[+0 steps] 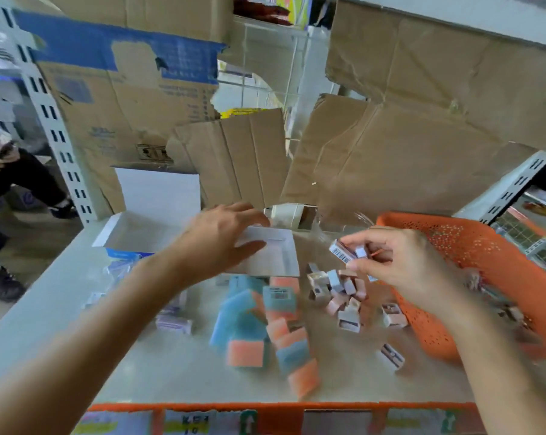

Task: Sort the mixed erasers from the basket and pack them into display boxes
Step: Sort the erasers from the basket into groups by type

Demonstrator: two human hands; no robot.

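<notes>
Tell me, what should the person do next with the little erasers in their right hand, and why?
Probably move the right hand leftward to the white box and set its small erasers in. The left hand holds that box close by, and similar loose erasers lie just below.

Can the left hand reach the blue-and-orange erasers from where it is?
Probably yes: the blue-and-orange erasers lie uncovered just nearer than the left hand, but it holds the white box and must let go first.
</notes>
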